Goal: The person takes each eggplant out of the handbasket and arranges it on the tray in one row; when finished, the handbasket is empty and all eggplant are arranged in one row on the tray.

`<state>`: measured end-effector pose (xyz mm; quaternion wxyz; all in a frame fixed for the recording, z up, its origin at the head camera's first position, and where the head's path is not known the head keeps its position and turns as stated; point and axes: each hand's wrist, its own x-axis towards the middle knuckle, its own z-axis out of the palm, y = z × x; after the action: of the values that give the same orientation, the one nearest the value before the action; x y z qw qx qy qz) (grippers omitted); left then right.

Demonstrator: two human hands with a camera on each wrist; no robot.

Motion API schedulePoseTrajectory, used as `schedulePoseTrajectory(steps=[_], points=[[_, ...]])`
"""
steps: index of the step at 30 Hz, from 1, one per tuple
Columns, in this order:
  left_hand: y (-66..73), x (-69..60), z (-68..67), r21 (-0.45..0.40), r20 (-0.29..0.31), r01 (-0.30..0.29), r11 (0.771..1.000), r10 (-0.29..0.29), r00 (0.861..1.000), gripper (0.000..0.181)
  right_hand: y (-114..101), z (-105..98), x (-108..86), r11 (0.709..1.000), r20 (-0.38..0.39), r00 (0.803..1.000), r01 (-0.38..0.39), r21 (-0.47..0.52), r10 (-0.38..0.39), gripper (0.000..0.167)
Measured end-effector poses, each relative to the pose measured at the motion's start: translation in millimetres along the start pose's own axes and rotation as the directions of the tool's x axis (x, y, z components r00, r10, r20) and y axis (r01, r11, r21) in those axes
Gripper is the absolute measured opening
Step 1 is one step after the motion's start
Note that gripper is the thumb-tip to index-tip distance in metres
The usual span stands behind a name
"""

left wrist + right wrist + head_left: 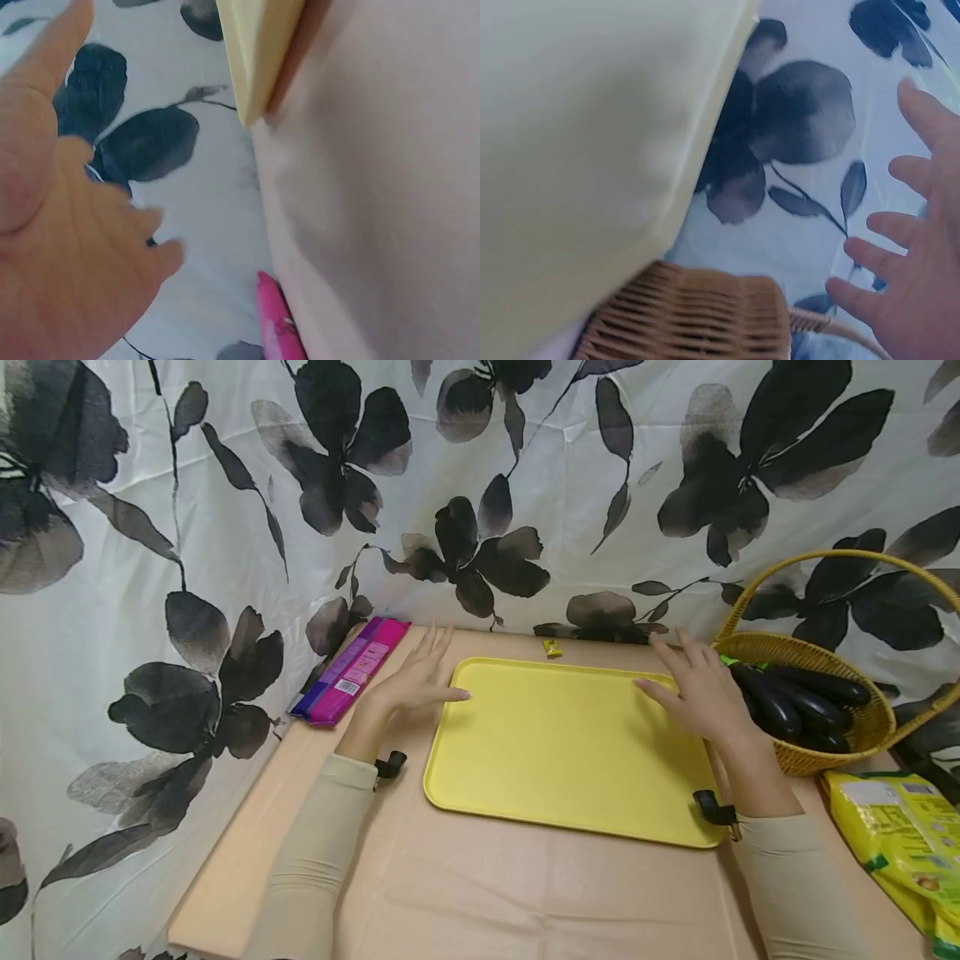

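Hovering by the yellow tray [570,752], left hand [415,683] and right hand [701,697] are spread; the packet [358,672] is laid along the left edge of the bench [247,860], presumably sparing room.

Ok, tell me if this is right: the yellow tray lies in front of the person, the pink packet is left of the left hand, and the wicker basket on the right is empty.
Only "empty" is wrong: the head view shows dark eggplants in the wicker basket. The yellow tray and pink packet are as you say.
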<state>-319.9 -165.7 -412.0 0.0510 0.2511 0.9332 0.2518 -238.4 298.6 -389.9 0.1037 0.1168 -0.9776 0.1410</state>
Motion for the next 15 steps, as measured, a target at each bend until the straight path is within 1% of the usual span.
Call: schedulePoseTrajectory(steps=[2,4,6,8,12,15], points=[[-5.8,-1.8,-0.6,-0.109,0.084,0.000,0.994,0.009,0.996,0.128,4,-8,-1.5,0.999,-0.017,1.000,-0.026,0.033,0.026,0.080],[-10.2,-3.6,-0.5,-0.168,0.174,0.025,0.985,0.005,0.985,0.130,7,-16,-4.0,0.995,-0.034,0.998,-0.052,0.091,0.055,0.080],[-12.9,-5.8,0.0,-0.173,0.255,0.059,0.983,-0.013,0.967,0.129,11,-23,-7.3,0.986,-0.061,0.995,-0.066,0.152,0.076,0.078],[-15.6,-7.1,1.0,-0.141,0.313,0.079,0.987,-0.032,0.949,0.128,16,-30,-11.2,0.976,-0.093,0.991,-0.079,0.204,0.099,0.075],[-19.1,-10.2,2.5,-0.071,0.378,0.109,0.991,-0.075,0.923,0.129,28,-40,-18.8,0.959,-0.148,0.978,-0.105,0.262,0.147,0.071],[-21.7,-12.4,3.4,-0.044,0.410,0.137,0.990,-0.107,0.906,0.130,38,-44,-23.1,0.950,-0.156,0.971,-0.131,0.282,0.180,0.069]])
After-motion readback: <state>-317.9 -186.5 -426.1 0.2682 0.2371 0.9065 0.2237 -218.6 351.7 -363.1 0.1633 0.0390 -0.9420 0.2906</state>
